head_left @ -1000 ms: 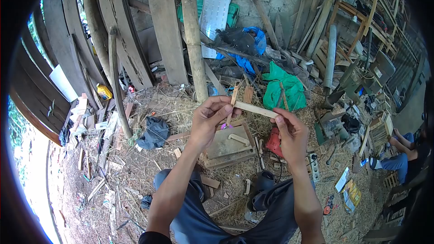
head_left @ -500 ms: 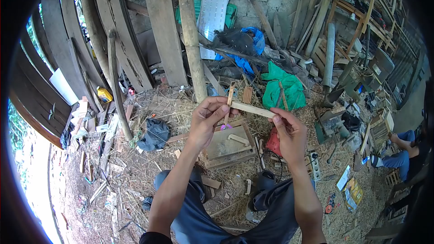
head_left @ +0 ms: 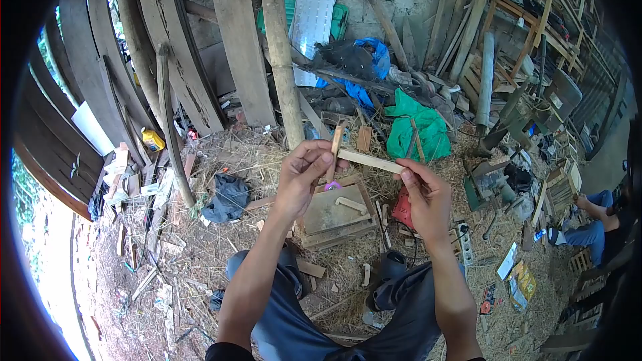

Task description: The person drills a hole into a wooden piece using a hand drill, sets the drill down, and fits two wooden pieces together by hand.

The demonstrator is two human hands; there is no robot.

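My left hand (head_left: 302, 177) pinches a short wooden strip (head_left: 335, 144) that stands roughly upright. A pale wooden stick (head_left: 372, 160) runs from that strip across to my right hand (head_left: 428, 200), whose thumb and fingers grip its far end. The two pieces meet at my left fingertips; whether they are joined cannot be made out. Below the hands is a low wooden block (head_left: 334, 217) with a small pale wooden piece (head_left: 352, 205) lying on it. A purple ring-shaped item (head_left: 332, 186) shows at the block's back edge.
A red power tool (head_left: 403, 208) and a power strip (head_left: 465, 244) lie to the right. Behind are a green bag (head_left: 419, 127) and a bamboo post (head_left: 281, 60). Dark cloth (head_left: 227, 198) lies left. Another person's legs (head_left: 588, 230) show at the far right. Wood scraps litter the ground.
The upright strip has turned slightly in my left fingers and now shows a broader face. Both hands have shifted a little left in view, still holding the wood.
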